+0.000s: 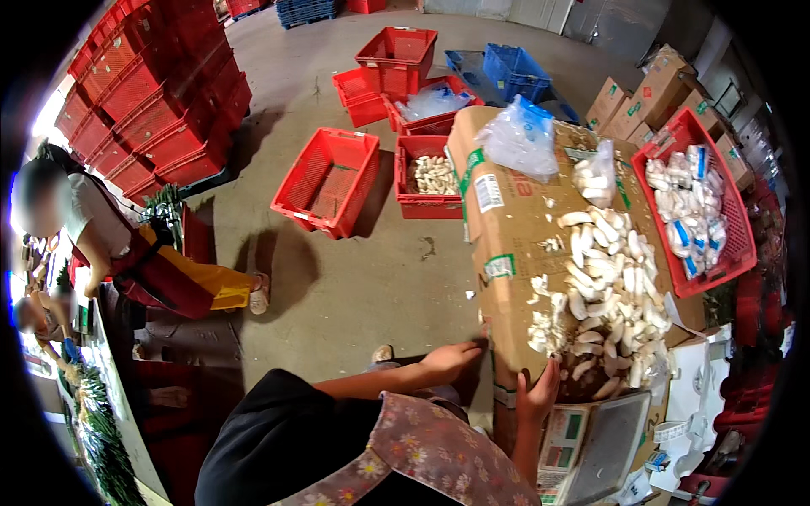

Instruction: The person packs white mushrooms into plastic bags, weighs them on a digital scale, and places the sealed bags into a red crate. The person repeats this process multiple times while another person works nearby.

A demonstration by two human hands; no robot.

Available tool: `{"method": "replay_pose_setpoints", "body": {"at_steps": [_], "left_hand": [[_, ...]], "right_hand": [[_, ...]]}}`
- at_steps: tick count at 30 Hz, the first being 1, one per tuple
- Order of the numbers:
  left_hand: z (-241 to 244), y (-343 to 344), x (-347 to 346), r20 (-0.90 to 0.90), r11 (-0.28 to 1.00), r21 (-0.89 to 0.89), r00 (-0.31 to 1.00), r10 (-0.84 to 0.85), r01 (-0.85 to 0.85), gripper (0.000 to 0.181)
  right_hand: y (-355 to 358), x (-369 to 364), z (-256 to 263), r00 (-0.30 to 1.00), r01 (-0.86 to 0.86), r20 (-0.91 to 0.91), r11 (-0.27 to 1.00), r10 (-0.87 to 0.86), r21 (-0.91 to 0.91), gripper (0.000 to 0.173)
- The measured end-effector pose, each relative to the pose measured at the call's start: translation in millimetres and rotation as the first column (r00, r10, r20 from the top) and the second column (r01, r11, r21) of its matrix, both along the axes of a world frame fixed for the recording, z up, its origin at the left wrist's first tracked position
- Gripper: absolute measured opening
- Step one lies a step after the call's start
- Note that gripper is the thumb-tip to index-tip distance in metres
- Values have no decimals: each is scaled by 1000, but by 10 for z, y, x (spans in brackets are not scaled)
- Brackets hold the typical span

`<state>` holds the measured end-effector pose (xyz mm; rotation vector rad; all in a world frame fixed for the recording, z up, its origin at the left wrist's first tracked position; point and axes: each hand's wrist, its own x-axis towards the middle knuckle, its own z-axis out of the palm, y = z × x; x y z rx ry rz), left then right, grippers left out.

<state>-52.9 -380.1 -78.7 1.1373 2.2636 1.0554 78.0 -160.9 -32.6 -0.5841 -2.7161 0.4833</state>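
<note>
Pale king oyster mushrooms (607, 265) lie in a loose heap on a cardboard-covered table (516, 246) in front of me. Small mushroom trimmings (545, 319) are piled at the near left of the heap. My left hand (452, 358) is stretched out beside the cardboard's left edge, with nothing visible in it. Close to the trimmings is my right hand (540, 387), its thumb and fingers apart over the cardboard; its fingertips reach the pile's near side. A weighing scale (604, 446) with a metal plate sits right of my right forearm.
A clear bag of mushrooms (595, 177) and a bundle of plastic bags (522, 139) lie farther back. A red crate (737, 234) on the right holds packed mushrooms. Red crates (329, 183) stand on the floor. At left, a person (114, 234) works beside tall stacked crates (158, 95).
</note>
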Motion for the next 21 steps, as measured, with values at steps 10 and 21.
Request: {"method": "replay_pose_setpoints", "body": {"at_steps": [10,21], "left_hand": [[-900,-2449,-343,177,516,-855,904,388,-54,26],[-997,-2598,-395,99,432,-856,729,677,-284,30]], "right_hand": [[-86,-381,-539,992,62,95,979,-82,194,96],[-108,-445,-319,985,35,165,990,-57,136,96]]}}
